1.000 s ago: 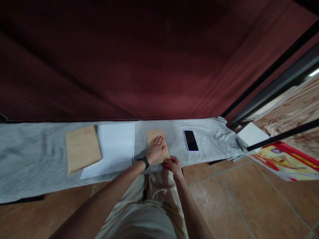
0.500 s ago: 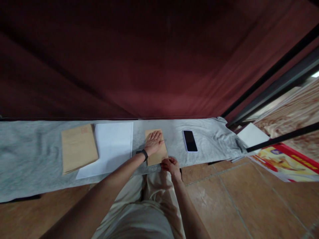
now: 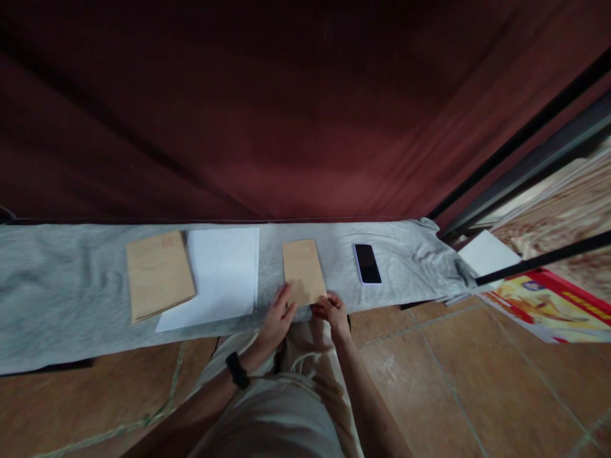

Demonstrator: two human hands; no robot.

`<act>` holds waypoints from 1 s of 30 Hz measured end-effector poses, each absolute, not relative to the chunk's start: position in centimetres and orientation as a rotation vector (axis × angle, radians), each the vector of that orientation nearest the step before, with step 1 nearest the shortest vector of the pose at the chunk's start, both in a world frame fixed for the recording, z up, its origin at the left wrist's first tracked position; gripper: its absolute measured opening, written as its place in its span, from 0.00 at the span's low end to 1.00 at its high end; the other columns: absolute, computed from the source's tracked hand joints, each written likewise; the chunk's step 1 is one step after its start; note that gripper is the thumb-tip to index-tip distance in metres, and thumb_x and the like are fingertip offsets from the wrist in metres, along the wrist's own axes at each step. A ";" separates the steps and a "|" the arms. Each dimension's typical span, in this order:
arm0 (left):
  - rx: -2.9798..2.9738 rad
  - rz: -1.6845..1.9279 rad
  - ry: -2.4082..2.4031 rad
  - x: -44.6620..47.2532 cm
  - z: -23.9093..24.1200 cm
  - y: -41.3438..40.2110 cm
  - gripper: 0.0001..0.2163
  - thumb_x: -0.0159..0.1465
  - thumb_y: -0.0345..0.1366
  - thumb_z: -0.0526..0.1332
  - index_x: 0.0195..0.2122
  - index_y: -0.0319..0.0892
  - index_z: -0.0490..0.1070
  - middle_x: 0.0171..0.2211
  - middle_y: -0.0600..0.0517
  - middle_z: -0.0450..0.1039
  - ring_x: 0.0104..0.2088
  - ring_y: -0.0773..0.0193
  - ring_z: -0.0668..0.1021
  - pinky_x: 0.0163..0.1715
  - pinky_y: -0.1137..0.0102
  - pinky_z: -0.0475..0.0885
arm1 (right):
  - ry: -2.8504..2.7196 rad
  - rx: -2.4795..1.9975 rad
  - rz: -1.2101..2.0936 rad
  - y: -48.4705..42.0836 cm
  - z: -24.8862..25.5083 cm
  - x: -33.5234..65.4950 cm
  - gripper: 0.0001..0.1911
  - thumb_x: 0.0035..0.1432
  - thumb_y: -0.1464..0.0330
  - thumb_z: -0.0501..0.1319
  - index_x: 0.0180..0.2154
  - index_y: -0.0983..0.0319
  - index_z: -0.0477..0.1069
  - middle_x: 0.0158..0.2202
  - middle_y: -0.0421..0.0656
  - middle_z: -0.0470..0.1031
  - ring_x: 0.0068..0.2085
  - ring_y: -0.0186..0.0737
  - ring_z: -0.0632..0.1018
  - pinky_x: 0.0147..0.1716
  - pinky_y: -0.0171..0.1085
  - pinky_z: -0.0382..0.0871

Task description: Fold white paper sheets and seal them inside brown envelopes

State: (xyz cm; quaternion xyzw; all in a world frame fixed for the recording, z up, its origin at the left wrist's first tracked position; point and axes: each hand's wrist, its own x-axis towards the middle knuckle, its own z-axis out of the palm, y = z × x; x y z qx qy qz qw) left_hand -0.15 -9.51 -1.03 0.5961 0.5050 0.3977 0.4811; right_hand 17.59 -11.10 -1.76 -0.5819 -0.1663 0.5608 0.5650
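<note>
A small brown paper envelope (image 3: 303, 264) lies in front of me on a grey cloth, with a faint reddish mark near its far right corner. At its near left corner is my left hand (image 3: 277, 320), thumb and fingers apart and touching the edges; a dark band circles that wrist. My right hand (image 3: 333, 313) pinches the near right corner between thumb and fingers. To the left, a larger stack of brown envelopes (image 3: 160, 273) overlaps white paper sheets (image 3: 222, 270). A phone (image 3: 367, 263) with a dark screen and pale purple edge lies to the right.
The grey cloth (image 3: 410, 257) covers a long, narrow surface against a dark red curtain (image 3: 296, 127). At the right stand black bars (image 3: 548, 259), a white sheet (image 3: 489, 253) and a red and yellow printed box (image 3: 558, 302). Tiled floor (image 3: 420, 369) shows below.
My left hand has slid from the middle of the envelope back to its near left corner, uncovering its face. My right hand stays at the near right corner. The view has shifted slightly.
</note>
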 end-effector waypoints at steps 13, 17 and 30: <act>0.604 0.953 1.238 0.3 0.8 -8.5 0.18 0.49 0.35 0.75 0.42 0.40 0.79 0.43 0.46 0.81 0.40 0.61 0.82 0.33 0.73 0.74 | -0.375 -1.270 1.307 -12.1 -1.8 18.5 0.27 0.36 0.51 0.77 0.32 0.59 0.70 0.24 0.36 0.76 0.25 0.34 0.78 0.26 0.32 0.75; 0.581 0.817 1.119 1.2 1.2 -8.6 0.16 0.47 0.32 0.76 0.38 0.40 0.80 0.37 0.47 0.82 0.34 0.62 0.82 0.31 0.71 0.76 | -0.343 -1.234 1.304 -12.4 -1.6 19.1 0.25 0.38 0.54 0.77 0.33 0.60 0.72 0.24 0.36 0.77 0.25 0.34 0.78 0.27 0.32 0.75; 0.480 0.769 0.912 6.4 -0.1 -5.4 0.14 0.53 0.20 0.68 0.39 0.40 0.77 0.42 0.47 0.82 0.41 0.64 0.83 0.45 0.72 0.79 | -0.136 -1.091 1.301 -11.7 -0.7 22.2 0.15 0.46 0.67 0.76 0.31 0.60 0.71 0.28 0.38 0.80 0.29 0.34 0.82 0.33 0.30 0.79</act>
